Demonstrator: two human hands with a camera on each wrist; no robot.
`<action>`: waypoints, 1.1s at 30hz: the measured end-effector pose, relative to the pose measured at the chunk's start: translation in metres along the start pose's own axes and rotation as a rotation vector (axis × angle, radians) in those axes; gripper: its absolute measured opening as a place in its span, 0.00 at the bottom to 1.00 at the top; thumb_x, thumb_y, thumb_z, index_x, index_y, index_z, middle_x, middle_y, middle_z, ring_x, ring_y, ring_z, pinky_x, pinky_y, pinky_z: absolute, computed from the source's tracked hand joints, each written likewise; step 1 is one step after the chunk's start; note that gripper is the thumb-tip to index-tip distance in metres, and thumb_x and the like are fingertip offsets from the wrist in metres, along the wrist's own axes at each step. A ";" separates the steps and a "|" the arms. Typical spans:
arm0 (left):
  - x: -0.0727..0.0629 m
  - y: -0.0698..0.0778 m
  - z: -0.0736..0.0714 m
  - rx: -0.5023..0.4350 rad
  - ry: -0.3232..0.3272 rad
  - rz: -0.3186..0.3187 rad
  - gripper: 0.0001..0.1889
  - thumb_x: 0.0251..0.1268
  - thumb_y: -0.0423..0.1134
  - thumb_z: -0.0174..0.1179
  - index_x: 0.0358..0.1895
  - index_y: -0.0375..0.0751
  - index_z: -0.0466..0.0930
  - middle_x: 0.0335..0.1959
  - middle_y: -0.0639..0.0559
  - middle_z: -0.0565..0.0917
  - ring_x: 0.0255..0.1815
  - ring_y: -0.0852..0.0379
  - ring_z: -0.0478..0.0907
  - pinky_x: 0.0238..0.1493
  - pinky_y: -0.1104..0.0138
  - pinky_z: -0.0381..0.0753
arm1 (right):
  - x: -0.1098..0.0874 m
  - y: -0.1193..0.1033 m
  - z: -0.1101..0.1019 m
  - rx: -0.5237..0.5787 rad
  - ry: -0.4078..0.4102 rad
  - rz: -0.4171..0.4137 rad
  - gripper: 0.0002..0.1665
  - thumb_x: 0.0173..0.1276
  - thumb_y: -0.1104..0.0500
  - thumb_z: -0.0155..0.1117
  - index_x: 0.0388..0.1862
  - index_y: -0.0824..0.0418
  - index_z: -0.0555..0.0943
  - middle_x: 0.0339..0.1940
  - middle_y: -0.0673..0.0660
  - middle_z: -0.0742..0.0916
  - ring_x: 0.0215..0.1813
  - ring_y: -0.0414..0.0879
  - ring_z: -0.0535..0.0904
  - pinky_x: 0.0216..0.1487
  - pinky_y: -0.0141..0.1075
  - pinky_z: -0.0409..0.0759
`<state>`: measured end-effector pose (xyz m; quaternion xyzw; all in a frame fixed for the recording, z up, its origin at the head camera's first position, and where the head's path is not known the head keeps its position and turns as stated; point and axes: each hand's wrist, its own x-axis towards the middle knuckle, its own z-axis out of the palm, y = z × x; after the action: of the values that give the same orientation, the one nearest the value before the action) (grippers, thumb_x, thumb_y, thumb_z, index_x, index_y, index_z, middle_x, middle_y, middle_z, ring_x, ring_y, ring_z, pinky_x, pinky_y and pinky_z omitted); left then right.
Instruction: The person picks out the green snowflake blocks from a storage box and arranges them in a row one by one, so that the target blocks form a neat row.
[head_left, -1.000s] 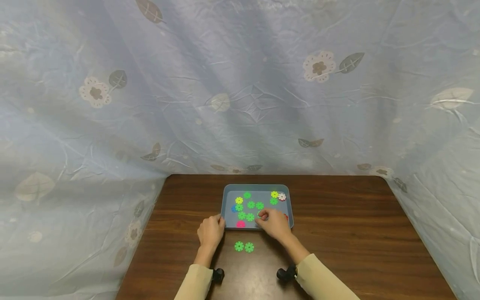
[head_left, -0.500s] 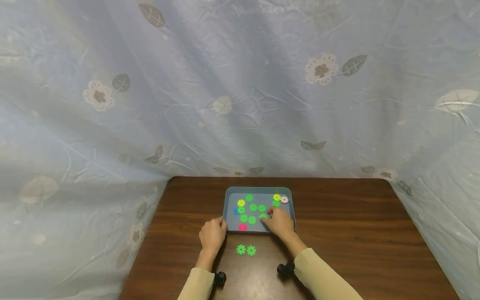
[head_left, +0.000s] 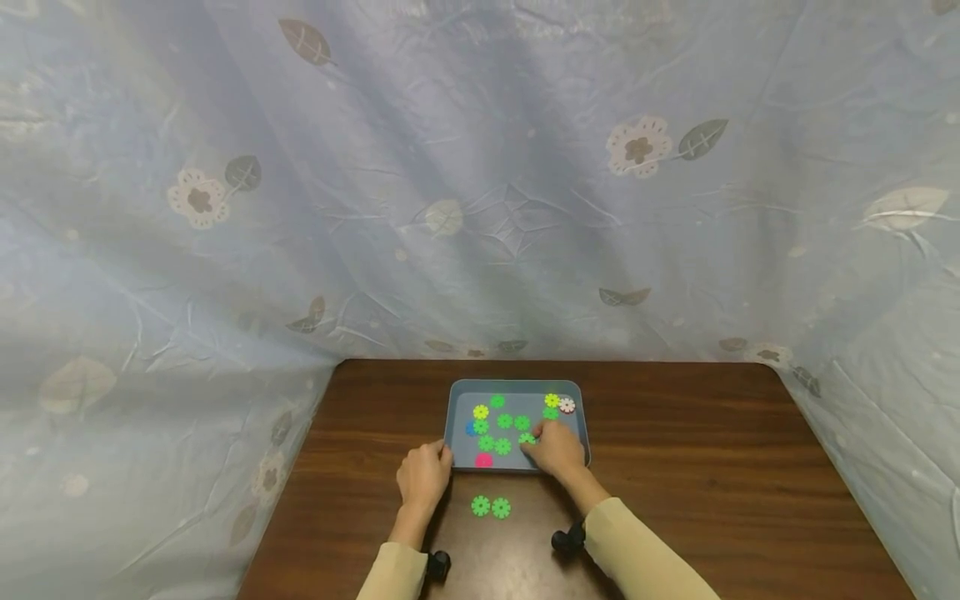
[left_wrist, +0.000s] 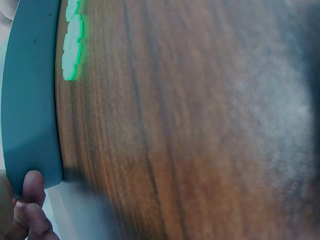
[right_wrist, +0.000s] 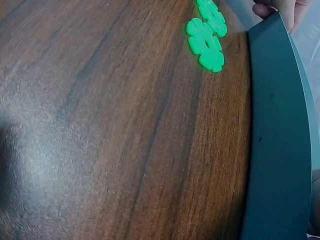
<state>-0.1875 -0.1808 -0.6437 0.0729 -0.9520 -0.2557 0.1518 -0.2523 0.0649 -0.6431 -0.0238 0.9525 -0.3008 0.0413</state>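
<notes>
A shallow blue-grey tray on the table holds several flower-shaped notched discs, mostly green. My left hand grips the tray's front left corner; in the left wrist view its thumb presses the outer wall. Over the tray's right front part, my right hand reaches in with curled fingers, thumb and fingertip pinching the edge of a green disc. The hand covers part of that disc and the tray floor behind it. Outside, close to the tray's front wall, two green discs lie side by side.
Also in the tray are a pink disc, a blue disc, a yellow disc and a white disc. The brown wooden table extends to both sides. A patterned curtain hangs behind it.
My right hand has shifted slightly right within the tray, hiding a red piece seen earlier at the right side. My left hand keeps its hold on the corner. The head view has tilted slightly.
</notes>
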 end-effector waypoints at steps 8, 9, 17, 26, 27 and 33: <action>-0.002 0.000 0.002 0.002 0.003 0.001 0.12 0.68 0.36 0.62 0.24 0.45 0.85 0.14 0.50 0.73 0.16 0.55 0.59 0.15 0.60 0.60 | -0.004 0.002 -0.003 0.081 0.016 -0.025 0.16 0.58 0.50 0.81 0.37 0.55 0.83 0.29 0.46 0.85 0.34 0.43 0.81 0.35 0.45 0.77; -0.002 0.000 0.002 0.003 0.008 0.001 0.10 0.68 0.36 0.62 0.27 0.45 0.88 0.16 0.49 0.76 0.16 0.55 0.60 0.15 0.60 0.61 | -0.004 0.002 -0.004 0.099 0.022 -0.035 0.15 0.58 0.51 0.80 0.37 0.55 0.83 0.29 0.45 0.85 0.34 0.43 0.81 0.35 0.45 0.77; -0.004 -0.002 0.002 -0.005 0.021 0.005 0.16 0.67 0.35 0.61 0.18 0.48 0.77 0.12 0.56 0.61 0.16 0.57 0.56 0.15 0.61 0.57 | -0.014 -0.002 -0.008 0.191 0.031 -0.091 0.14 0.61 0.53 0.79 0.38 0.55 0.83 0.28 0.44 0.84 0.31 0.42 0.78 0.34 0.42 0.75; -0.003 -0.001 -0.002 -0.025 0.003 0.012 0.25 0.69 0.34 0.61 0.13 0.49 0.64 0.11 0.59 0.54 0.15 0.59 0.50 0.16 0.63 0.51 | -0.040 -0.014 -0.021 0.269 0.073 -0.204 0.12 0.63 0.56 0.77 0.41 0.57 0.85 0.29 0.43 0.85 0.32 0.41 0.79 0.37 0.43 0.76; -0.002 -0.001 -0.002 -0.027 0.004 0.015 0.25 0.69 0.34 0.61 0.13 0.49 0.63 0.11 0.59 0.54 0.15 0.59 0.50 0.16 0.64 0.51 | -0.043 -0.015 -0.021 0.273 0.070 -0.207 0.11 0.64 0.56 0.77 0.42 0.57 0.85 0.29 0.42 0.85 0.29 0.40 0.78 0.35 0.42 0.76; 0.000 0.000 -0.001 -0.031 0.010 0.015 0.24 0.69 0.34 0.61 0.13 0.49 0.66 0.12 0.59 0.54 0.15 0.58 0.51 0.16 0.63 0.51 | -0.061 -0.015 -0.023 0.285 0.030 -0.202 0.11 0.66 0.54 0.75 0.42 0.56 0.84 0.30 0.42 0.84 0.17 0.37 0.69 0.24 0.36 0.70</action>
<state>-0.1876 -0.1812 -0.6427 0.0645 -0.9476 -0.2691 0.1596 -0.1933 0.0706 -0.6118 -0.1088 0.8934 -0.4358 -0.0002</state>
